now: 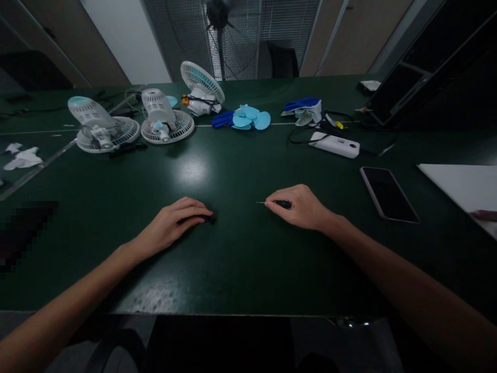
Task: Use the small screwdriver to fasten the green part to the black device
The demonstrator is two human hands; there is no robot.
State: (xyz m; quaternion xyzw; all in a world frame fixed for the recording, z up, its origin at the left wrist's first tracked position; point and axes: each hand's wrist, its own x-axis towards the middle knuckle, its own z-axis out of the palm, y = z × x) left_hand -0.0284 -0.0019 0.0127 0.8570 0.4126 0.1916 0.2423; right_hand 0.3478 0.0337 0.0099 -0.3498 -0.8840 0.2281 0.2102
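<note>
Sitting in the right hand [301, 207] is a slim screwdriver [284, 204].

This looks like an office turned workshop: window blinds [290, 28] and a chair [284, 61] behind, small fans [90, 115] and loose blades [251, 118] on the table [233, 269].

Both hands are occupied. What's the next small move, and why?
Probably slide the right hand leftward, bringing the tool up to the black piece. The tool's thin tip already points toward the left hand, which grips that piece, and a gap separates tip and piece.
</note>
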